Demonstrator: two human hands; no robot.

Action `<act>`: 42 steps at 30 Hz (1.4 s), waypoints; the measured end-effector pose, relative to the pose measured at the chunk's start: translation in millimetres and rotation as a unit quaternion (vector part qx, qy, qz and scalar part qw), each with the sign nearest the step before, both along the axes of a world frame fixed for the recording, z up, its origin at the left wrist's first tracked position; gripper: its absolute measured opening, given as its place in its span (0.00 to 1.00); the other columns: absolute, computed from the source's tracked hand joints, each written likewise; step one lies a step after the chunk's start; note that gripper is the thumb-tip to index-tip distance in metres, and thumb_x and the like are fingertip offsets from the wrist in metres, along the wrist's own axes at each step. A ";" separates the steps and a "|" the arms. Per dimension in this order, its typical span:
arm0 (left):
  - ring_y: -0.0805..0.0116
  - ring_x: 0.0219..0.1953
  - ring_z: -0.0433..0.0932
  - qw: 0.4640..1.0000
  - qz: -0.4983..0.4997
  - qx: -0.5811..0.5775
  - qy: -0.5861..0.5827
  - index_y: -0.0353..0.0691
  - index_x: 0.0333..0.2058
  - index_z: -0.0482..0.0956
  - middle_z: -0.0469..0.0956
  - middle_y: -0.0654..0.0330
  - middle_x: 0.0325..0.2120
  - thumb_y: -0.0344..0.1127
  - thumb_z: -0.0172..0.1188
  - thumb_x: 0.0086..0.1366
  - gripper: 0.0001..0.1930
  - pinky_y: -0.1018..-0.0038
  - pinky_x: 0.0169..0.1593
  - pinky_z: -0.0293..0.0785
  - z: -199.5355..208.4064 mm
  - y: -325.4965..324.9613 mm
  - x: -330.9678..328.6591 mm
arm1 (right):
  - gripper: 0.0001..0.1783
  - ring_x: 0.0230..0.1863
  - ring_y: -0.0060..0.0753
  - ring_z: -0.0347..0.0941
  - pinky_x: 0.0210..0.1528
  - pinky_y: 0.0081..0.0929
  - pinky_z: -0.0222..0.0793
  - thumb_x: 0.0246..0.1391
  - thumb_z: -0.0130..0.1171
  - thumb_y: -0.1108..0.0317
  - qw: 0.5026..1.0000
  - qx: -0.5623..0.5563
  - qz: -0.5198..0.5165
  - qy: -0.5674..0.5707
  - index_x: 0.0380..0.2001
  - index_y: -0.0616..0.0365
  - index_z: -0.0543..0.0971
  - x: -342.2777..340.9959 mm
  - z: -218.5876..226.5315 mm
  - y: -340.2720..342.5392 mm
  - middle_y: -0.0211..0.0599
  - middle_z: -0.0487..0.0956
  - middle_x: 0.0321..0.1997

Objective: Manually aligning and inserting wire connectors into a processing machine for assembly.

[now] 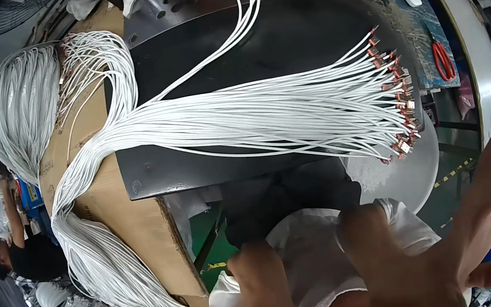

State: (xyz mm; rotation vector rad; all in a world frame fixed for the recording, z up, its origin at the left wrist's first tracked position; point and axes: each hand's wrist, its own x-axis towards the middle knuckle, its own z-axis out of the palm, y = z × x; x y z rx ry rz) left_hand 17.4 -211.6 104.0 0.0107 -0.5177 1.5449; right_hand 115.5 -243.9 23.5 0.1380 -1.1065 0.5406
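Note:
Both hands are raised close to the camera at the lower edge, holding nothing. My left hand [260,305] has its fingers apart, some cut off by the frame. My right hand [422,273] is spread wide, with one finger up along the right rim. Beyond them, a thick bundle of white cables [240,113] lies across the black tabletop [194,54]. Its ends fan out to the right in small copper-coloured connectors with red parts [401,100]. Neither hand touches the cables.
Cardboard [131,210] lies left of the tabletop under more cables, with a coiled white bundle [23,109] behind. Red-handled scissors [442,60] lie on a blue bench surface at right. A round white stool seat [417,170] is below the tabletop. A person [34,255] is at far left.

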 end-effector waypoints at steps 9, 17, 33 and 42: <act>0.59 0.68 0.68 0.981 0.158 0.015 0.115 0.46 0.64 0.68 0.60 0.63 0.72 0.36 0.53 0.76 0.20 0.75 0.56 0.84 -26.0 -25.5 16.3 | 0.26 0.60 0.47 0.66 0.52 0.48 0.76 0.60 0.67 0.61 0.999 0.033 -0.037 -0.020 0.57 0.54 0.69 -2.7 -3.2 11.2 0.45 0.67 0.60; 0.72 0.67 0.68 0.969 0.112 0.096 0.196 0.41 0.63 0.69 0.62 0.63 0.70 0.26 0.49 0.77 0.18 0.78 0.57 0.82 -48.6 -32.7 -34.5 | 0.31 0.63 0.48 0.64 0.55 0.48 0.76 0.59 0.68 0.61 0.997 0.034 -0.060 -0.029 0.61 0.53 0.68 3.9 -6.9 5.3 0.47 0.64 0.64; 0.58 0.41 0.80 0.620 0.277 0.194 0.708 0.35 0.51 0.77 0.83 0.56 0.42 0.41 0.65 0.65 0.20 0.64 0.44 0.78 -95.4 107.2 11.3 | 0.40 0.70 0.48 0.61 0.61 0.50 0.75 0.56 0.72 0.61 0.982 -0.031 -0.183 0.035 0.68 0.51 0.64 56.1 7.7 -13.1 0.50 0.60 0.73; 0.45 0.52 0.82 0.002 0.289 0.320 0.902 0.32 0.51 0.81 0.83 0.45 0.50 0.33 0.61 0.69 0.15 0.56 0.54 0.78 -111.8 246.9 -23.2 | 0.66 0.78 0.63 0.52 0.77 0.64 0.43 0.36 0.76 0.36 0.467 -0.231 -0.229 -0.822 0.74 0.58 0.59 161.6 -22.6 68.2 0.54 0.59 0.77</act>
